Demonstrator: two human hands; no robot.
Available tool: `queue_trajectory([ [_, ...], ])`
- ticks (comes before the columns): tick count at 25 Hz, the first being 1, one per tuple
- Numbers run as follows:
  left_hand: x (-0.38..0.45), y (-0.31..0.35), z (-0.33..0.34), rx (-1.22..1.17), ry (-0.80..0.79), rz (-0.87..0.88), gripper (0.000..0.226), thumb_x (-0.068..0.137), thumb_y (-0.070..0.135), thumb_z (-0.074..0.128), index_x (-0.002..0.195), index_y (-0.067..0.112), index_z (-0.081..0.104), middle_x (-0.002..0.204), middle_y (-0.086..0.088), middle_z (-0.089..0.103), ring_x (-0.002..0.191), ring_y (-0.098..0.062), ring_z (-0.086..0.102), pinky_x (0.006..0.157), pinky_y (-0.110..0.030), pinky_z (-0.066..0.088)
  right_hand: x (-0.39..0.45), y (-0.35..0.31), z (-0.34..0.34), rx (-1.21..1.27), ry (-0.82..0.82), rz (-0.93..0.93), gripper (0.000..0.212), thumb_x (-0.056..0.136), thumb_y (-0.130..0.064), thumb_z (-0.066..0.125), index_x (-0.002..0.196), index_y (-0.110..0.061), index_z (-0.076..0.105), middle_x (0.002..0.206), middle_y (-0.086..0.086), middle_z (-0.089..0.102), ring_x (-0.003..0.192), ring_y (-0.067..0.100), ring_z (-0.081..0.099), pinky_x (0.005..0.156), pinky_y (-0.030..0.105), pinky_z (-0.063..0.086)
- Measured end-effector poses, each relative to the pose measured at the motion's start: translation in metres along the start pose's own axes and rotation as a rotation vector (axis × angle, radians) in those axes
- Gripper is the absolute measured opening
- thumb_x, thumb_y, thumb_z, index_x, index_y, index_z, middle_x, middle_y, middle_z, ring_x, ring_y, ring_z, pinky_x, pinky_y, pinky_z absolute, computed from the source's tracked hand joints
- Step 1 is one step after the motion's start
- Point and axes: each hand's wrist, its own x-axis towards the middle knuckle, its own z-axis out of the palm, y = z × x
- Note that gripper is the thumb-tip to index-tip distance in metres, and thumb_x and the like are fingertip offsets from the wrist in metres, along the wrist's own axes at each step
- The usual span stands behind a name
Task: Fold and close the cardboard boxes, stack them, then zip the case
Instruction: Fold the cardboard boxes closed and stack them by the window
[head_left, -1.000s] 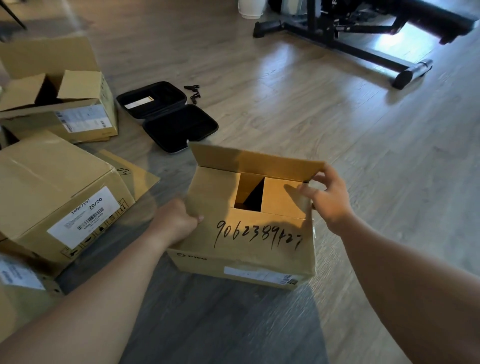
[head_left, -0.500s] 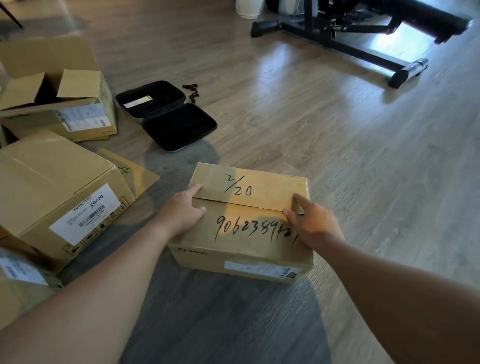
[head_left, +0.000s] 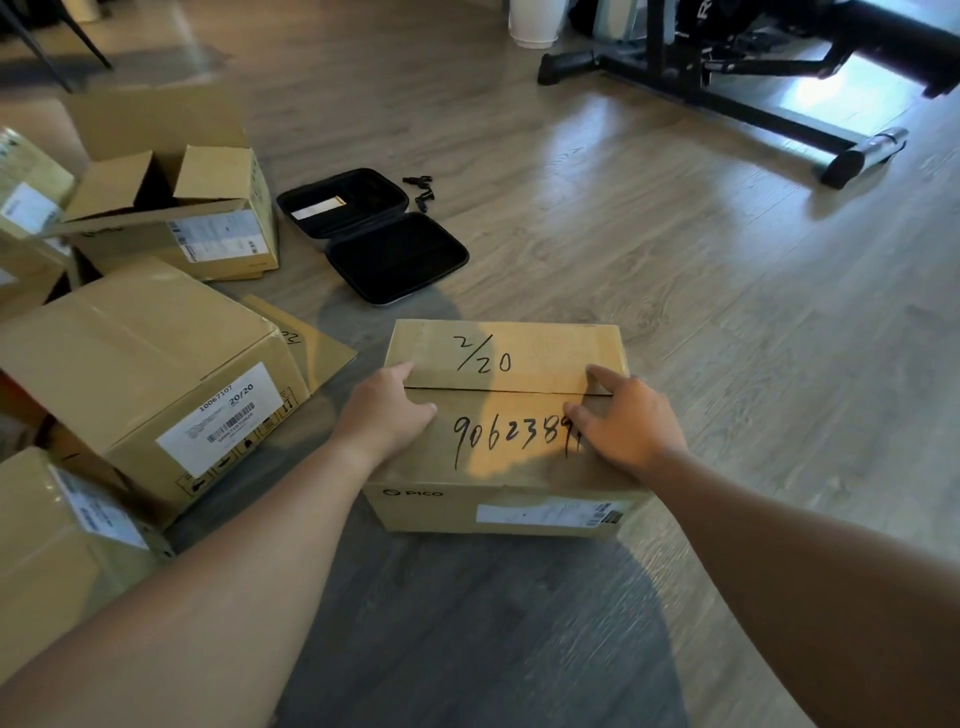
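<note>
Both of your hands rest flat on top of the closed PICO box (head_left: 506, 410) directly ahead, the left hand (head_left: 387, 415) at its left end and the right hand (head_left: 626, 421) at its right end, fingers spread over the flap seam that runs left-right along its long axis. Stack it leftward: the larger closed box (head_left: 140, 358) lies nearer your left hand, with the open-flapped box (head_left: 171, 208) behind it. Farther ahead, the black case (head_left: 374, 236) lies unzipped on the floor (head_left: 727, 312).
</note>
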Motion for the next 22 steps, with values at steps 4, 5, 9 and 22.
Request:
queue_trajectory([
  [4, 0.018, 0.006, -0.036, -0.024, 0.069, -0.005, 0.069, 0.084, 0.031, 0.071, 0.147, 0.022, 0.046, 0.131, 0.0, 0.063, 0.103, -0.016, 0.058, 0.073, -0.024, 0.044, 0.026, -0.036, -0.019, 0.015, -0.004, -0.034, 0.078, 0.083, -0.062, 0.061, 0.152, -0.034, 0.04, 0.124, 0.007, 0.067, 0.113, 0.025, 0.065, 0.096, 0.043, 0.054],
  [5, 0.02, 0.009, -0.049, -0.038, 0.084, -0.02, 0.069, 0.084, 0.031, 0.07, 0.148, 0.022, 0.045, 0.13, 0.0, 0.063, 0.101, -0.015, 0.057, 0.073, -0.025, 0.043, 0.03, -0.05, -0.025, 0.006, -0.01, -0.054, 0.078, 0.083, -0.062, 0.062, 0.152, -0.033, 0.04, 0.127, 0.007, 0.066, 0.114, 0.026, 0.064, 0.096, 0.043, 0.054],
  [9, 0.005, 0.028, -0.135, -0.106, 0.129, -0.089, 0.069, 0.084, 0.029, 0.069, 0.148, 0.022, 0.044, 0.133, -0.002, 0.061, 0.113, -0.022, 0.058, 0.086, -0.03, 0.045, 0.033, -0.13, -0.08, -0.025, -0.018, -0.146, 0.08, 0.081, -0.062, 0.064, 0.152, -0.034, 0.042, 0.142, 0.006, 0.056, 0.125, 0.03, 0.057, 0.096, 0.041, 0.052],
  [22, -0.223, 0.166, -0.613, -0.053, 0.37, -0.412, 0.054, 0.078, 0.031, 0.071, 0.13, 0.034, 0.057, 0.113, 0.007, 0.063, 0.092, -0.016, 0.06, 0.072, -0.028, 0.046, -0.132, -0.505, -0.358, -0.065, -0.292, -0.606, 0.074, 0.079, -0.073, 0.058, 0.146, -0.049, 0.038, 0.128, 0.007, 0.052, 0.105, 0.027, 0.058, 0.082, 0.034, 0.046],
])
